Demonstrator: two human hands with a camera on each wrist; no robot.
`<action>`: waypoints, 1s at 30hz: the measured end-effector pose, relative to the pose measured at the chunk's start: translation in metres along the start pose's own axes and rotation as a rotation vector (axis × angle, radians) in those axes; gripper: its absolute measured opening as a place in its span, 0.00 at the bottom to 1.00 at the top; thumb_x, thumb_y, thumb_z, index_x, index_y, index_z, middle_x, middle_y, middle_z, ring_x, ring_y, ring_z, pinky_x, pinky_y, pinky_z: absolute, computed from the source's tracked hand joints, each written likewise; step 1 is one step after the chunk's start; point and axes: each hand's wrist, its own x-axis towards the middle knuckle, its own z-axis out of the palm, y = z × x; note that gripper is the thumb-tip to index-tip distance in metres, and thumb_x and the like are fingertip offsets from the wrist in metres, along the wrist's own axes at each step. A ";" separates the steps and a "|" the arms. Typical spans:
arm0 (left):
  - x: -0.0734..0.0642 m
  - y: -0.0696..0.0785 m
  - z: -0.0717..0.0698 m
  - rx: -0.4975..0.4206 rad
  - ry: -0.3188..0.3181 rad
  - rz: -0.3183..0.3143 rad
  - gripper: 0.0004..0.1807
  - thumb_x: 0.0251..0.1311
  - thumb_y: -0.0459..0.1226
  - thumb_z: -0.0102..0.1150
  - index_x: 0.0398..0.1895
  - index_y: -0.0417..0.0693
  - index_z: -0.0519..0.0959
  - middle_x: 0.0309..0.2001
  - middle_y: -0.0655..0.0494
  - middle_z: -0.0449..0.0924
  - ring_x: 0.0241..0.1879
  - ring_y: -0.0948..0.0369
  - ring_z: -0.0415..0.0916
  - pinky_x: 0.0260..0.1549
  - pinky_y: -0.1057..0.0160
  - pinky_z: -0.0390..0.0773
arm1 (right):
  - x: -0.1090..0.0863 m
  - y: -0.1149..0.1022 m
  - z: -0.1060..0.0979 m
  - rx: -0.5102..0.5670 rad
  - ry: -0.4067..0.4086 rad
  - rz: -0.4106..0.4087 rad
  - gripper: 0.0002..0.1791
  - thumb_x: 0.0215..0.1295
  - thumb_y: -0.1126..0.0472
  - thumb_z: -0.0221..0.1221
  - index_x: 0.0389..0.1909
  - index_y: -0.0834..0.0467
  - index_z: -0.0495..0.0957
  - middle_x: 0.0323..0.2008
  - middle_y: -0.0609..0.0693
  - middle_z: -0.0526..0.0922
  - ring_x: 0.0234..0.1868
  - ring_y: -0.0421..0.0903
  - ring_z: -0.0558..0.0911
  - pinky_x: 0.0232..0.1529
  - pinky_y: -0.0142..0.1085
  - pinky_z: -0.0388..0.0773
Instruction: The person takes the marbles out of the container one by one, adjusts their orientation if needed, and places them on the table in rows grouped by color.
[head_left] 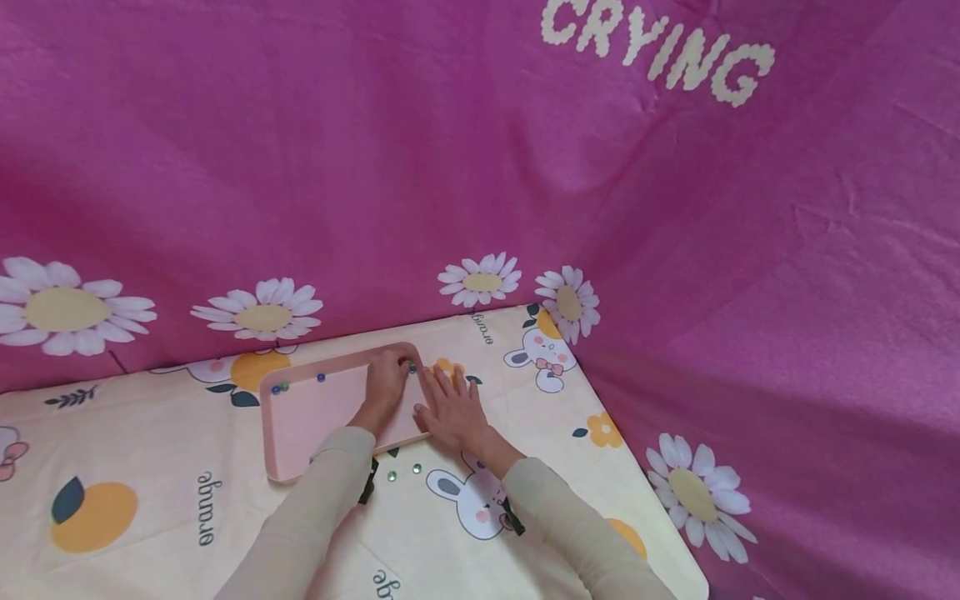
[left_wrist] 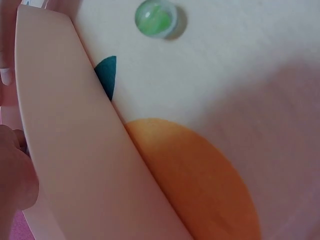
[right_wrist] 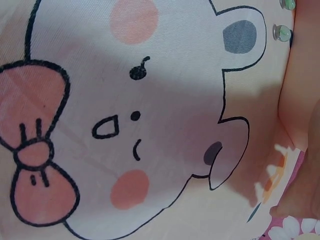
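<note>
My left hand (head_left: 384, 385) reaches into a shallow pink tray (head_left: 315, 417) near its far right corner. Its fingers are curled, and a small dark marble shows at the fingertips. Right beside them lies a blue marble (head_left: 412, 368). In the left wrist view the tray wall (left_wrist: 75, 125) hides part of this hand (left_wrist: 15, 172). My right hand (head_left: 454, 414) lies with spread fingers along the tray's right end, thumb toward the rim. Elsewhere in the tray are a blue marble (head_left: 321, 377) and, at the far left corner, another blue marble (head_left: 276, 390) beside a green marble (head_left: 285, 386).
Two green marbles, one nearer the left (head_left: 392, 476) and one nearer the right (head_left: 417, 468), lie on the printed tablecloth (head_left: 247, 533) in front of the tray. A magenta curtain (head_left: 337, 167) with daisies hangs behind the table and along its right edge.
</note>
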 end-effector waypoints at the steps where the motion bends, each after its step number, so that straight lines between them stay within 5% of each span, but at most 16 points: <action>1: 0.000 0.000 0.000 0.007 0.001 0.004 0.16 0.63 0.22 0.56 0.25 0.50 0.85 0.40 0.55 0.85 0.40 0.54 0.78 0.43 0.53 0.78 | 0.000 0.000 0.000 0.000 0.000 -0.002 0.39 0.75 0.36 0.36 0.81 0.46 0.40 0.79 0.51 0.46 0.77 0.62 0.43 0.70 0.64 0.48; 14: 0.000 -0.001 -0.001 0.021 -0.023 0.043 0.17 0.63 0.21 0.55 0.26 0.49 0.84 0.42 0.54 0.84 0.42 0.55 0.78 0.47 0.54 0.79 | 0.000 -0.001 0.000 0.007 -0.004 0.004 0.39 0.75 0.36 0.35 0.81 0.46 0.39 0.79 0.51 0.46 0.77 0.62 0.43 0.70 0.64 0.48; 25: -0.005 -0.001 -0.011 0.010 0.029 -0.083 0.10 0.64 0.30 0.58 0.43 0.41 0.87 0.38 0.47 0.85 0.36 0.53 0.78 0.40 0.55 0.80 | 0.002 -0.004 0.001 0.027 0.002 0.014 0.39 0.75 0.36 0.35 0.81 0.44 0.38 0.79 0.52 0.46 0.77 0.63 0.44 0.70 0.64 0.47; 30: -0.010 0.002 -0.019 -0.052 0.046 -0.090 0.11 0.64 0.31 0.60 0.46 0.39 0.86 0.39 0.46 0.85 0.37 0.53 0.77 0.40 0.57 0.79 | 0.003 -0.004 0.001 0.024 0.005 0.013 0.40 0.75 0.36 0.36 0.81 0.44 0.36 0.79 0.52 0.47 0.77 0.63 0.43 0.70 0.65 0.47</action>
